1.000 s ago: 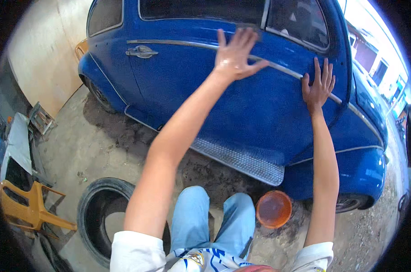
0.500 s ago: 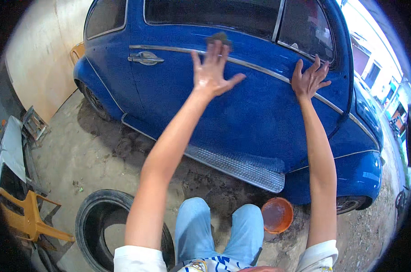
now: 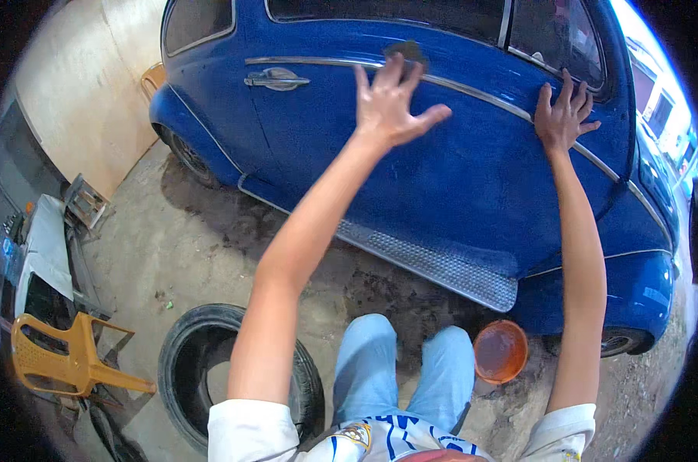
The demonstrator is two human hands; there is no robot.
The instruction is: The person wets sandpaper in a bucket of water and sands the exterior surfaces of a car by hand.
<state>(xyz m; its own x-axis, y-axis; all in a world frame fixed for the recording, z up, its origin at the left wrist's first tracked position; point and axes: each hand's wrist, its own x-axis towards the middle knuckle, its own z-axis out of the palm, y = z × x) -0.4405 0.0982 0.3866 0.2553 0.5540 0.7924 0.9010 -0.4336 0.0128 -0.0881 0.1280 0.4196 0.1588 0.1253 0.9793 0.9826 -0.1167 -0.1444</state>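
A blue car door (image 3: 433,177) with a chrome trim strip fills the space before me. My left hand (image 3: 391,108) reaches up to it with fingers spread, pressing a dark sponge (image 3: 408,54) under the fingertips against the panel just above the strip. The fingers partly cover the sponge. Farther right, my right hand (image 3: 564,119) rests over the trim strip below the small front window (image 3: 553,38); its fingers are apart and nothing shows in it. The chrome door handle (image 3: 278,78) is to the left of my left hand.
An orange basin (image 3: 526,350) of murky liquid stands on the ground right of my knees. A tyre (image 3: 306,385) lies to my left, with a yellow plastic chair (image 3: 71,362) beyond it. A metal running board (image 3: 441,266) juts out below the door.
The view has shifted, so the car, basin and tyre sit farther right and higher. Against the car, both hands and the sponge are in nearly the same places.
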